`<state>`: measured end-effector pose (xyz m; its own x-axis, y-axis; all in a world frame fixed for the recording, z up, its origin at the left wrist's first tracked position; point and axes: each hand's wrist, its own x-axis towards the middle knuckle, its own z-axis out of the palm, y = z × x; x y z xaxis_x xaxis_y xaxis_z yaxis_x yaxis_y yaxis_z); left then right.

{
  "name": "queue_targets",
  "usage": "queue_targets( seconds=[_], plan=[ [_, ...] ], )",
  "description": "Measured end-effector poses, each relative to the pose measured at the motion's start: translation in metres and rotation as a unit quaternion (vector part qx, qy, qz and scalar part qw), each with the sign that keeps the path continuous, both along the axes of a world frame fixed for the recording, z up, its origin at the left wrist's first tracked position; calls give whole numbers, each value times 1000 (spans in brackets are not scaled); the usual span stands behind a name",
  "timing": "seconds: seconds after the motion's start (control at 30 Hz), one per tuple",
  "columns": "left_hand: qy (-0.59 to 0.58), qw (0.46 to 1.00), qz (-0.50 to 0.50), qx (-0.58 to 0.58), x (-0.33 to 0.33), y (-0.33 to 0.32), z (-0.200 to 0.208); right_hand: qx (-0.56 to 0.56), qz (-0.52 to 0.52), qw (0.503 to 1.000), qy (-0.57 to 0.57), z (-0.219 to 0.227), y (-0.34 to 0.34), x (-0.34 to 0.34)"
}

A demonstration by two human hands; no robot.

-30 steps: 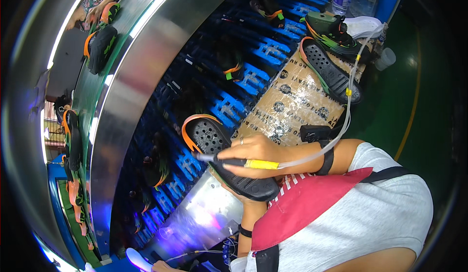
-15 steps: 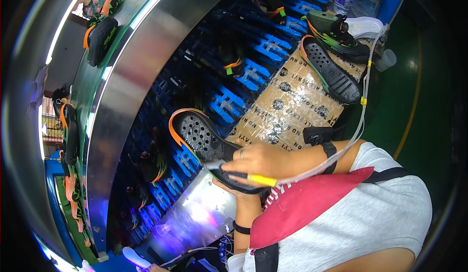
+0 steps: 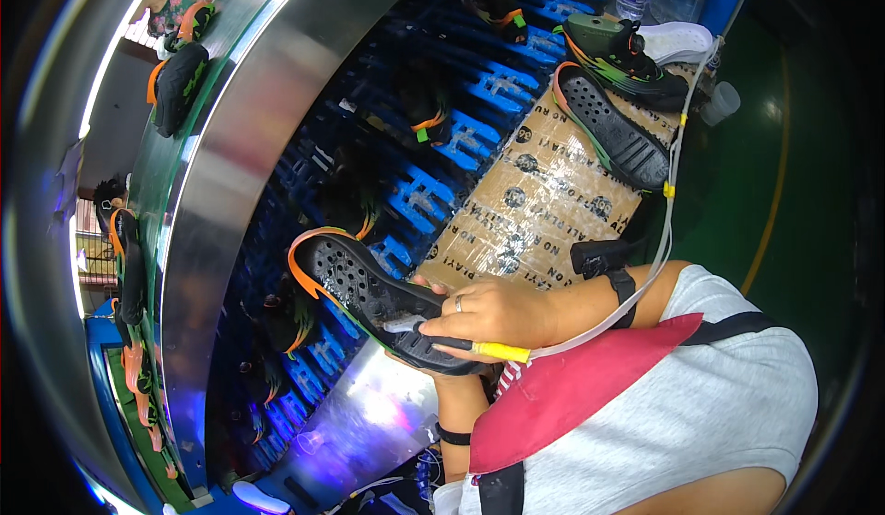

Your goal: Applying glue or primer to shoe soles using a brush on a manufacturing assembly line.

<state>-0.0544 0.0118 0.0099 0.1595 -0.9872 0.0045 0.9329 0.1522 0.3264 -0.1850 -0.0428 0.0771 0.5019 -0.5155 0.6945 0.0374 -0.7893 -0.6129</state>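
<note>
My left hand holds a black shoe sole with an orange and green rim from beneath. Its fingers wrap the sole's edge and are mostly hidden. The sole's inner face, dotted with holes at the wide end, is turned up. My right hand, with a ring on one finger, grips a black-handled brush. The brush's pale tip rests on or just over the middle of the sole. A yellow sleeve joins its handle to a whitish tube, which runs up past my right forearm.
Another sole lies on a taped cardboard sheet, beside a black-green shoe upper and a white sole. Blue racks carry more shoe parts. Beyond a metal rail, a conveyor bears shoes; a person stands at its far end.
The held sole has shifted left and slightly down in the picture. Along it, the brush tip has moved from near the sole's edge toward its middle. The whole view has shifted slightly.
</note>
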Motion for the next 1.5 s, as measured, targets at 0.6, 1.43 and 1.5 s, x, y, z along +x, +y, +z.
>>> queue_targets(
  seconds=[0.6, 1.43, 1.5],
  plan=[
    [47, 989, -37, -132, 21, -13, -3, 130, 175, 976, 26, 2, 7, -4],
    [-55, 987, 26, -147, 58, -6, 32, 111, 198, 973, 37, 5, 3, -7],
    [-65, 986, 20, -152, 61, -6, 34, 136, 238, 960, 54, -1, 6, -7]
  ],
)
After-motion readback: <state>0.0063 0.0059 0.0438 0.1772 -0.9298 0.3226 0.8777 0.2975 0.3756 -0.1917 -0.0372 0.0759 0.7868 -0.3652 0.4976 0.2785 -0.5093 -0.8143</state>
